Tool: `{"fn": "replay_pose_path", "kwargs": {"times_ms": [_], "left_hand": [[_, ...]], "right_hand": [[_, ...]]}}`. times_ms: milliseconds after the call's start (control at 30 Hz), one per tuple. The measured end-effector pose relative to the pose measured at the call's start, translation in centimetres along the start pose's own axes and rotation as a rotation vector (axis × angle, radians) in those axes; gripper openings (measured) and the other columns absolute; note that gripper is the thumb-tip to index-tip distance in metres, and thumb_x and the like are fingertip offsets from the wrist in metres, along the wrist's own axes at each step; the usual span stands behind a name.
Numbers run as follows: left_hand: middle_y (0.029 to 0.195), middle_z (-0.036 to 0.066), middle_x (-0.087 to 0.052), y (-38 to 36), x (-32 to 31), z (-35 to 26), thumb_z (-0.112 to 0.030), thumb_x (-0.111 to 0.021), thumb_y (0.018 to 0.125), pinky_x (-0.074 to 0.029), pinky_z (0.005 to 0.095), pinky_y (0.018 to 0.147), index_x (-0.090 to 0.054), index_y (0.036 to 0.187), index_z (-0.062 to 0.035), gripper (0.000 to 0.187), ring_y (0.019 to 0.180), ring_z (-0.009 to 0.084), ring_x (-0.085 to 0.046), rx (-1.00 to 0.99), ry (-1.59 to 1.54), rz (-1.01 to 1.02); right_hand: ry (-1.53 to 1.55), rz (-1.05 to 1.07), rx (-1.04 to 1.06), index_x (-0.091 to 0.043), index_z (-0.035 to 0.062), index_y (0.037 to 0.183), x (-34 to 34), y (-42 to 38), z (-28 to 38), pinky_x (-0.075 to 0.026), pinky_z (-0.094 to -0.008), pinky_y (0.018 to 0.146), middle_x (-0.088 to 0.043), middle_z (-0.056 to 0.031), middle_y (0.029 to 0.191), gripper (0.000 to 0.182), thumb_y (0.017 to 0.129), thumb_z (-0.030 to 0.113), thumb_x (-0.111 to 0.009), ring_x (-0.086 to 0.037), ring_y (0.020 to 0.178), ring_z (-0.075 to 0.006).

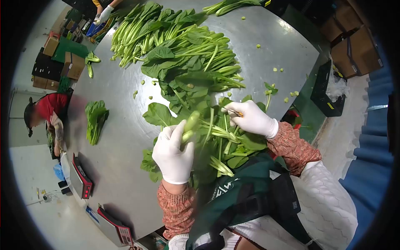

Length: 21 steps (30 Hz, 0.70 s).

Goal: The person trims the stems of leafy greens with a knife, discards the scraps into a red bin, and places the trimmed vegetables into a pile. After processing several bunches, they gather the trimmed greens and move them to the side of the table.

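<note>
My left hand [173, 152], in a white glove, grips a leafy green stalk [190, 125] and lifts its stem end. My right hand [251, 118], also gloved, holds a small knife [234, 111] with its tip over the loose greens [221, 141] lying in front of me. A big heap of leafy greens [183, 54] covers the far half of the steel table [121, 137]. I wear knitted sleeves and a dark green apron [246, 196].
A small bundle of greens [96, 118] lies at the table's left. Cut stem bits [287, 98] dot the right side. Two scales [81, 179] [116, 227] sit by the near-left edge. A person in red [48, 110] works left; another gloved hand [103, 14] at far left. Cardboard boxes [354, 46] stand right.
</note>
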<state>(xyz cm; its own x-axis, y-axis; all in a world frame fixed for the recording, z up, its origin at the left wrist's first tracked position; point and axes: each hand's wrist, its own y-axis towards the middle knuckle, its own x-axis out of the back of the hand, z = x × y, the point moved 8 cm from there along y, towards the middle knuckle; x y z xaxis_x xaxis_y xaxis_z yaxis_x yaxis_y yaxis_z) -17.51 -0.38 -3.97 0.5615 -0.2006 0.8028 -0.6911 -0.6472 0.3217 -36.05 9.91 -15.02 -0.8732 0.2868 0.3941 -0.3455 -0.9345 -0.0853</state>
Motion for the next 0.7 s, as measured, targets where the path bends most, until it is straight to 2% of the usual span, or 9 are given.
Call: {"fn": "replay_pose_path", "kwargs": {"times_ms": [100, 233, 333, 367, 433, 467, 500, 633, 700], "left_hand": [[0.091, 0.007, -0.065, 0.2, -1.1, -0.2, -0.009, -0.078, 0.07, -0.052, 0.0345, 0.068, -0.07, 0.11, -0.0102, 0.041, 0.079, 0.026, -0.065, -0.014, -0.004, 0.053], [0.088, 0.011, -0.065, 0.2, -0.8, -1.1, 0.002, -0.075, 0.074, -0.051, 0.03, 0.073, -0.071, 0.11, -0.0034, 0.036, 0.077, 0.0236, -0.063, -0.017, -0.135, 0.074], [0.089, 0.01, -0.067, -0.2, 0.0, 0.2, 0.001, -0.075, 0.073, -0.051, 0.03, 0.073, -0.071, 0.109, -0.0035, 0.036, 0.079, 0.0228, -0.065, 0.028, -0.284, 0.066], [0.09, 0.01, -0.068, -0.2, 0.4, 0.7, 0.0, -0.074, 0.073, -0.051, 0.0307, 0.073, -0.071, 0.109, -0.0046, 0.036, 0.08, 0.0237, -0.066, 0.035, -0.337, 0.056], [0.092, 0.008, -0.068, -0.4, 1.5, 2.7, 0.001, -0.073, 0.079, -0.051, 0.0293, 0.075, -0.07, 0.109, -0.0009, 0.031, 0.081, 0.0173, -0.064, 0.085, -0.403, -0.002], [0.094, 0.006, -0.068, -0.7, 2.0, 4.9, -0.001, -0.072, 0.082, -0.051, 0.0288, 0.076, -0.068, 0.113, 0.0001, 0.031, 0.081, 0.0154, -0.063, 0.285, -0.529, 0.005], [0.095, 0.003, -0.067, -1.2, 2.6, 7.1, -0.002, -0.07, 0.085, -0.05, 0.0282, 0.077, -0.067, 0.117, 0.0011, 0.032, 0.082, 0.0136, -0.062, 0.482, -0.652, 0.004], [0.113, 0.002, -0.061, -2.1, 7.0, 14.0, -0.018, -0.063, 0.095, -0.05, 0.0263, 0.083, -0.048, 0.141, -0.004, 0.05, 0.097, 0.0122, -0.06, 0.533, -1.205, -0.359], [0.112, 0.003, -0.062, -3.3, 8.1, 16.3, -0.026, -0.065, 0.096, -0.052, 0.0315, 0.088, -0.051, 0.14, -0.0061, 0.05, 0.096, 0.0151, -0.061, 0.558, -1.484, -0.463]], "right_hand": [[-0.157, -0.116, 0.254, -0.066, 0.0101, 0.113, 0.5, 0.0, 5.3, -0.055, -0.0396, 0.068, -0.071, -0.0168, 0.087, 0.035, 0.079, 0.005, -0.062, -0.07, 0.079, -0.034], [-0.24, -0.045, 0.197, -0.061, 0.0076, 0.119, -1.0, 1.0, 5.9, -0.056, -0.0436, 0.073, -0.072, -0.0177, 0.089, 0.039, 0.08, 0.01, -0.063, -0.069, 0.083, -0.0372], [-0.301, -0.175, 0.165, -0.059, 0.0041, 0.124, -0.6, 3.2, -0.4, -0.053, -0.0338, 0.064, -0.068, -0.0175, 0.084, 0.043, 0.082, 0.0, -0.056, -0.068, 0.067, -0.0291], [-0.146, -0.129, 0.021, -0.059, 0.0019, 0.125, 0.2, 3.5, -1.5, -0.054, -0.0316, 0.067, -0.07, -0.0158, 0.089, 0.041, 0.084, -0.001, -0.055, -0.068, 0.066, -0.0206], [0.088, -0.181, 0.039, -0.059, -0.0006, 0.126, 3.4, 3.3, 0.5, -0.054, -0.0301, 0.068, -0.071, -0.0105, 0.092, 0.038, 0.089, -0.001, -0.053, -0.065, 0.067, -0.0129], [0.115, -0.275, 0.033, -0.06, 0.0005, 0.127, 5.9, 3.4, 0.7, -0.054, -0.0304, 0.07, -0.067, -0.0071, 0.081, 0.036, 0.091, 0.003, -0.053, -0.064, 0.07, -0.0125], [0.169, -0.367, 0.058, -0.06, 0.0001, 0.128, 8.5, 3.6, 1.2, -0.051, -0.0278, 0.068, -0.067, -0.0061, 0.082, 0.035, 0.093, 0.004, -0.053, -0.061, 0.068, -0.0106], [0.518, -0.827, 0.297, -0.058, -0.0012, 0.131, 21.4, 2.1, 2.7, -0.041, -0.0176, 0.059, -0.067, -0.0019, 0.086, 0.034, 0.1, 0.01, -0.052, -0.05, 0.062, -0.0031], [0.322, -0.992, 0.288, -0.058, -0.0007, 0.133, 25.2, 0.6, 3.2, -0.034, -0.017, 0.054, -0.064, 0.0011, 0.08, 0.036, 0.099, 0.014, -0.055, -0.04, 0.055, -0.0002]]}}
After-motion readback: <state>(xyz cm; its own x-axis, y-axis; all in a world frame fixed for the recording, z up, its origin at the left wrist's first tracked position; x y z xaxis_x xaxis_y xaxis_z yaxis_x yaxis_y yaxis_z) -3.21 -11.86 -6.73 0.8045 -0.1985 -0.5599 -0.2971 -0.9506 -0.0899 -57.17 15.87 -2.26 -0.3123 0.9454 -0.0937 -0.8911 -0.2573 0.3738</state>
